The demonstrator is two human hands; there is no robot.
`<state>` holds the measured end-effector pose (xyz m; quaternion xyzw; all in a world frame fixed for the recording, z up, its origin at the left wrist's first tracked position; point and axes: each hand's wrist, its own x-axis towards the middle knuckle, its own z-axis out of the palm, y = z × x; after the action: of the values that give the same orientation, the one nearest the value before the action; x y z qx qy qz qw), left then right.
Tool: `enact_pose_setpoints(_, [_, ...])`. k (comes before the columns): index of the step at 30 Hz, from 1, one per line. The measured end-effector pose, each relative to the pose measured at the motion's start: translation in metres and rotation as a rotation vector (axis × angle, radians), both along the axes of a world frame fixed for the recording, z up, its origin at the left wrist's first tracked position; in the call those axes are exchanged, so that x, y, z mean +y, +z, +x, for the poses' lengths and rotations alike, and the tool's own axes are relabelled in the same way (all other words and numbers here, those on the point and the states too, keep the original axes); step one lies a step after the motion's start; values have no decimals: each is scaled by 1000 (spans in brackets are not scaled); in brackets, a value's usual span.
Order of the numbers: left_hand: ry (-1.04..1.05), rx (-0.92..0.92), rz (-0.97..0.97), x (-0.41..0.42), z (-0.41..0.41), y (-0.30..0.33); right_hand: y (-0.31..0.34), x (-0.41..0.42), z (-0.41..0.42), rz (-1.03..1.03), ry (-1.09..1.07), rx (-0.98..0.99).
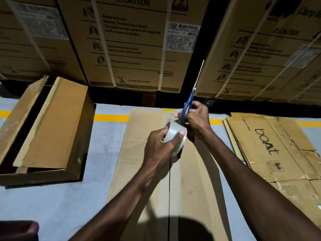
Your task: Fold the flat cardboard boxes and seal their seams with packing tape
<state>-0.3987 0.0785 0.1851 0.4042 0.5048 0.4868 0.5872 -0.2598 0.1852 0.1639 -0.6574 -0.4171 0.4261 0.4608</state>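
Grey floor [73, 197], yellow line [111, 117]

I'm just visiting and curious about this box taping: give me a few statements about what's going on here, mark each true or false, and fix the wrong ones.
1. The left hand holds the roll of clear tape. True.
2. The right hand holds a red knife. False: it grips blue-handled scissors, blades pointing up and away.
3. The hands work above a flattened box lying on the floor. True.
4. The cardboard printed "boat" lies to the left of the hands. False: it lies to the right.
5. A folded box sits on the left. True.
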Motion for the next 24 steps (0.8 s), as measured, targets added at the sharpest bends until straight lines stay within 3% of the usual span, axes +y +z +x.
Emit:
enact_pose_setpoints(8, [-18, -125, -21, -4, 3, 0, -1, 33, -2, 18, 5, -200])
enact_pose_setpoints(12, [-99, -139, -22, -7, 3, 0, -18, 51, 17, 9, -20, -275])
enact_pose_setpoints(24, [-14, -125, -42, 1, 1, -13, -14, 58, -3, 4, 73, -454])
